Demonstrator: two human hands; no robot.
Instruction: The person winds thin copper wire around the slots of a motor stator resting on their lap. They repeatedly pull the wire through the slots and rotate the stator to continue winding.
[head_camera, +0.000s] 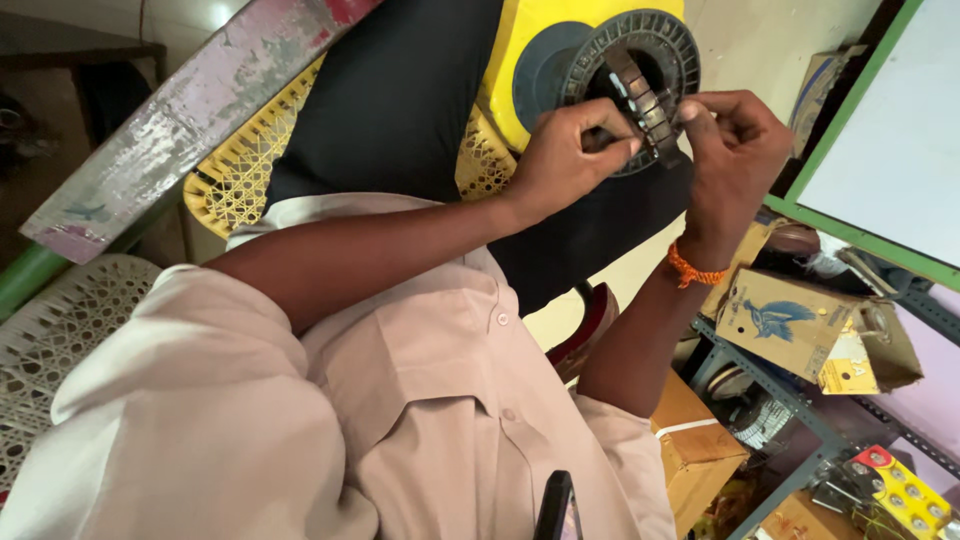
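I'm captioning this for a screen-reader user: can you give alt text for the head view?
Seen from above, a person's left hand and right hand pinch a dark segmented strip in front of a dark round ribbed disc. A yellow woven chair and cardboard boxes surround them.

Bright, even indoor light (slight wide-angle stretching at edges), mostly sharp.
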